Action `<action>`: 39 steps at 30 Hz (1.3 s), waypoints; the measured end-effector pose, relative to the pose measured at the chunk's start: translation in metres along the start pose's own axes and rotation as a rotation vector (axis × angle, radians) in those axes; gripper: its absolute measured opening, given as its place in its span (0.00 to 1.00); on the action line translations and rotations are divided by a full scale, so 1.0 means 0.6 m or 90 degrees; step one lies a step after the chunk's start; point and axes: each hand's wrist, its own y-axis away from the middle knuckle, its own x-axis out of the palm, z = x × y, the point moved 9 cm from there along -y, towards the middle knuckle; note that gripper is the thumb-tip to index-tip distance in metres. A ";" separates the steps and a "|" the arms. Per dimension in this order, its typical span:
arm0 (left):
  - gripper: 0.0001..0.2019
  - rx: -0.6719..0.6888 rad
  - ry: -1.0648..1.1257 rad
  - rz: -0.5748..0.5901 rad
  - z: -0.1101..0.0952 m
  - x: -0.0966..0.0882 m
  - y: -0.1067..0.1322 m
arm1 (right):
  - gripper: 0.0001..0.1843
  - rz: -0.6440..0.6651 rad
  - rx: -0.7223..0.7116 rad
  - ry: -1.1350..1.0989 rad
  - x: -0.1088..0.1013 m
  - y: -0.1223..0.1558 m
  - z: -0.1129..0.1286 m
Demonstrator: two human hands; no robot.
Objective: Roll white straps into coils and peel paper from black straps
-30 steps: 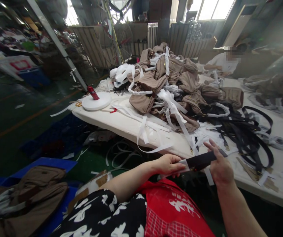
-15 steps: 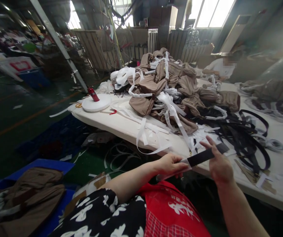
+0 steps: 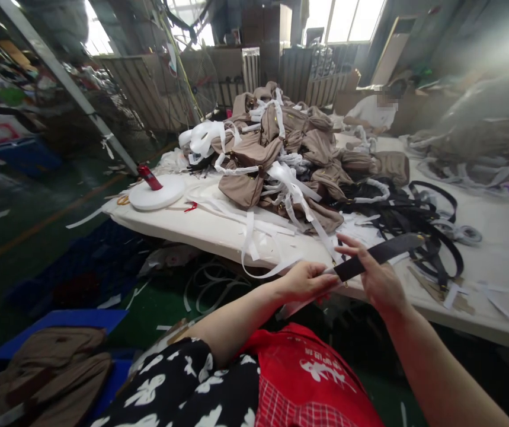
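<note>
Pinched in the left hand [image 3: 310, 281], a black strap [image 3: 395, 248] runs behind the fingers of the right hand [image 3: 381, 279], whose hold I can't judge; low to the grip's left, a blue bin [image 3: 74, 319] contains a brown bag [image 3: 52, 356].

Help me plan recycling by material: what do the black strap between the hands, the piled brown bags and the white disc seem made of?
Black strap: probably leather or imitation leather, smooth with a slight sheen.
Brown bags: likely matte fabric, given their soft creases.
White disc: smooth, pale, perhaps plastic or wound tape; unclear.
</note>
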 end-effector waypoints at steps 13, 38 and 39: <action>0.30 0.048 0.003 -0.011 -0.083 0.018 -0.034 | 0.26 -0.199 -0.071 -0.077 -0.075 -0.049 0.142; 0.33 0.190 0.067 -0.019 -0.161 0.023 -0.047 | 0.27 0.131 -0.073 -0.007 0.047 -0.007 0.098; 0.32 0.201 0.081 -0.036 -0.160 0.018 -0.046 | 0.29 0.123 -0.064 -0.036 0.046 -0.001 0.083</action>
